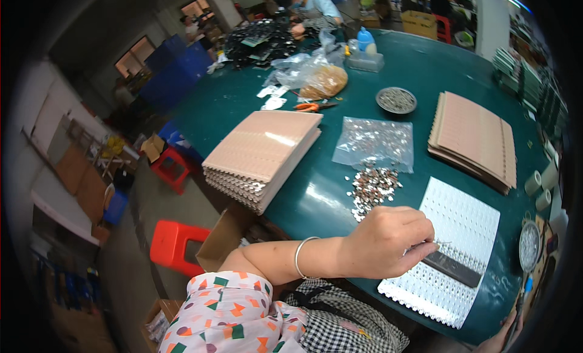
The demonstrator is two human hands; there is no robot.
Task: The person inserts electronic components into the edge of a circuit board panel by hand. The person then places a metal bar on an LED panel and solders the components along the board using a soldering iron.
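My left hand (pixel 388 240) reaches across from the lower left, its fingers pinched together over a white perforated sheet (pixel 467 216). Whatever is between the fingertips is too small to make out. Across the sheet, just right of these fingers, lies a dark flat bar (pixel 452 268). At the lower right edge, part of my right hand (pixel 505 336) shows, closed around a slim dark tool with a blue part (pixel 527 285). Small silvery metal pieces (pixel 373 189) are heaped beyond my left hand, beside a clear plastic bag (pixel 376 140) of similar pieces.
Stacks of pinkish sheets stand left (pixel 264 143) and right (pixel 473 134) on the green table (pixel 303 198). Farther back are a metal bowl (pixel 396 100), orange-handled pliers (pixel 314 106) and a person (pixel 316 4). A round dish (pixel 530 247) sits at right; red stools (pixel 176 244) stand left.
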